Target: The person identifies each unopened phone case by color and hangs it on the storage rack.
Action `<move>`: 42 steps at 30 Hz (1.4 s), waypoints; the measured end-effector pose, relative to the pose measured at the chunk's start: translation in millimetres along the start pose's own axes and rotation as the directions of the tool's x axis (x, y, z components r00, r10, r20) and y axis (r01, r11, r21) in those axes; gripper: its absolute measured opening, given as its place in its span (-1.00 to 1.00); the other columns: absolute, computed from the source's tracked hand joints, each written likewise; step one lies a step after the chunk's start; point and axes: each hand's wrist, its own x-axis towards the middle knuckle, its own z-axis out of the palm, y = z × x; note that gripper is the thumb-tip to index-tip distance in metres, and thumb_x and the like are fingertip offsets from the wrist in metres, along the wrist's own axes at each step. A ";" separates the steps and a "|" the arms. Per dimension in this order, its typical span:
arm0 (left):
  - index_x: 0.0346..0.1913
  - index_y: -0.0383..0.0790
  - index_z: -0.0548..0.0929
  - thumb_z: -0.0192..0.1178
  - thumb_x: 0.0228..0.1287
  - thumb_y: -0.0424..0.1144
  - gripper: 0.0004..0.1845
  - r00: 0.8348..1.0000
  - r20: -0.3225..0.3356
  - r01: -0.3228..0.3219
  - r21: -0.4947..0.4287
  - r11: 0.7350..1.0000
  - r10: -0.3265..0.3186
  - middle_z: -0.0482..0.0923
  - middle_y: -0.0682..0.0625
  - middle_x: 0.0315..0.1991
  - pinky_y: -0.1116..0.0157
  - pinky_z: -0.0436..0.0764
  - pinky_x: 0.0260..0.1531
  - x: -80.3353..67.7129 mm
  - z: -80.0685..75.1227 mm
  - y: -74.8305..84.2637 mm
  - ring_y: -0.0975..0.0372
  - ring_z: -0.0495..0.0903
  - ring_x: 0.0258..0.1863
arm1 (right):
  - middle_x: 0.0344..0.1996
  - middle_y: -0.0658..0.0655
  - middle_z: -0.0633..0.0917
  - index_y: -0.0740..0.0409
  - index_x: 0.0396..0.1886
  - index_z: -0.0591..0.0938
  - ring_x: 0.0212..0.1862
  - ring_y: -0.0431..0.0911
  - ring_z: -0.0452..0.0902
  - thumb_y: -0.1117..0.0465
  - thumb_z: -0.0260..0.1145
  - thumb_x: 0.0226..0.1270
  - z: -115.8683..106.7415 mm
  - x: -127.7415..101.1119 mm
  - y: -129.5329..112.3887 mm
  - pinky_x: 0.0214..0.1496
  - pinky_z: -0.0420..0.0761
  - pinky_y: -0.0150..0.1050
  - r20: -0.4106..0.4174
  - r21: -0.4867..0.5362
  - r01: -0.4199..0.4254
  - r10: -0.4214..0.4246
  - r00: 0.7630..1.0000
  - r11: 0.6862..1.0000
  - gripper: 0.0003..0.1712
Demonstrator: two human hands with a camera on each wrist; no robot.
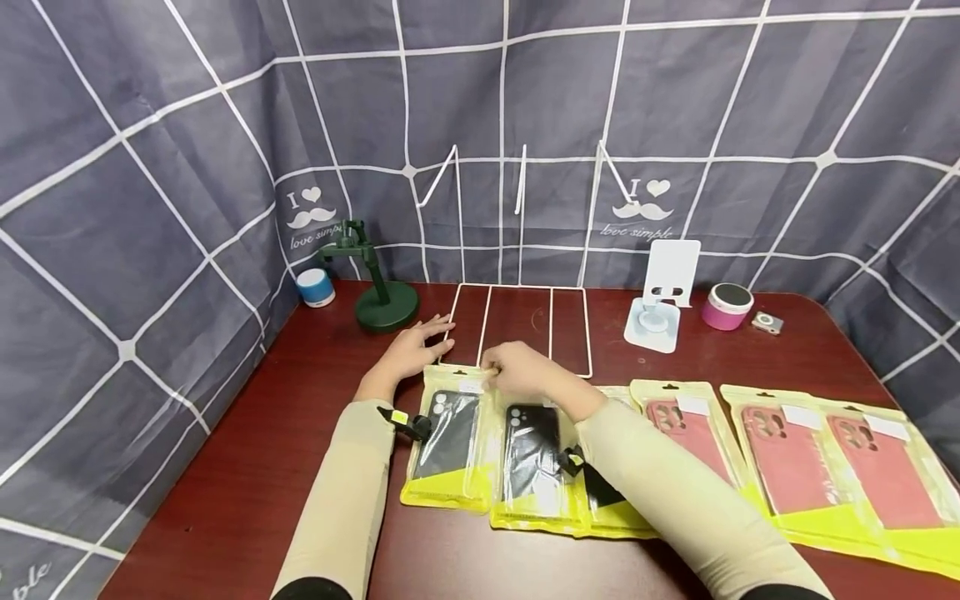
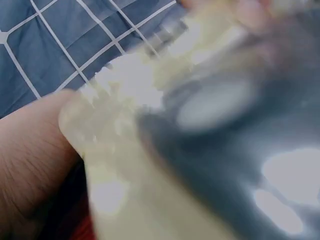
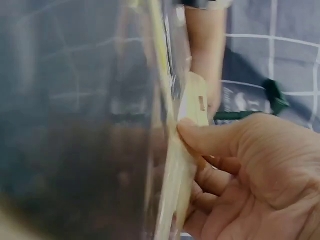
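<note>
Yellow-and-clear flat plastic pouch (image 1: 448,490), dark phone case (image 1: 450,437) inside: our right hand (image 1: 522,370) pinches one-o'clock corner; left hand (image 1: 409,353), straight-fingered, at eleven.

Tbl (image 1: 225,500) dk red | pkgd ph. cases (image 1: 795,467) | wht wire rack (image 1: 551,325) | grn stand (image 1: 386,308)

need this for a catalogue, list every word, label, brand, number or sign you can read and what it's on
"I love simple", with heart and mustache signs: checked cloth, right print.
"I love simp", same signs: cloth, left print, partly hidden by green stand.
"ble": cloth, bottom left corner, cut off.
White labels on pouches: too small to read.
</note>
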 end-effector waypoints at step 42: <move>0.59 0.02 0.19 0.22 -0.11 0.63 0.23 1.000 0.011 0.011 0.162 0.987 -0.013 0.08 -0.02 0.58 -0.05 0.06 0.50 -3.7 4.4 4.5 -0.09 0.04 0.55 | -0.61 -0.04 0.69 0.24 -0.35 0.80 -0.59 -0.23 0.39 0.19 0.56 0.19 -143.6 -36.5 -32.2 -0.59 0.28 -0.40 -0.844 0.500 0.379 0.341 0.414 0.778 -0.81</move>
